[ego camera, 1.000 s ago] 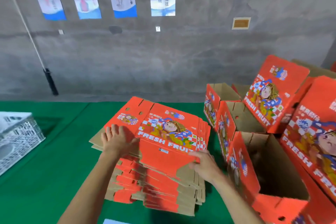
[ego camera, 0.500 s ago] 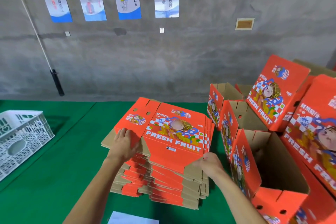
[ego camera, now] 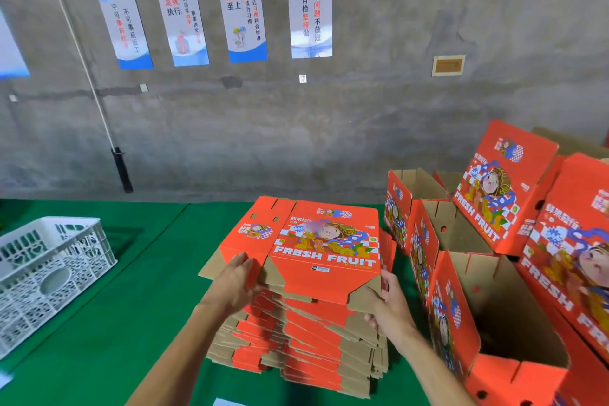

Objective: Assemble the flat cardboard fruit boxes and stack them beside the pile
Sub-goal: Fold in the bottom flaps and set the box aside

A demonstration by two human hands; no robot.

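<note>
Both my hands are on the top flat box (ego camera: 326, 247), lifted off the pile (ego camera: 296, 336) at its near edge. Left hand (ego camera: 235, 283) grips the box's near-left corner, thumb on the red face, fingers curled under. Right hand (ego camera: 390, 303) pinches the near-right brown flap, fingers wrapped around its edge. Box face reads FRESH FRUIT and tilts toward me, far edge looks to rest on the pile; can't tell for sure.

Pile sits directly below and between the hands, on the green tabletop (ego camera: 108, 323). Its layers are fanned out unevenly, brown and red edges showing.

Right of my right hand: assembled boxes (ego camera: 514, 316), open tops facing up, brown insides visible. The nearest one is just beside my right forearm. Behind it 2 more open boxes in a row, and further right closed red ones leaning at an angle.

Left of my left hand, well apart: white crate (ego camera: 49, 277) on the tabletop.

Beyond the hands: concrete wall (ego camera: 395, 92) with 4 blue-white posters (ego camera: 245, 11), and a pole (ego camera: 99, 102) leaning against it.
</note>
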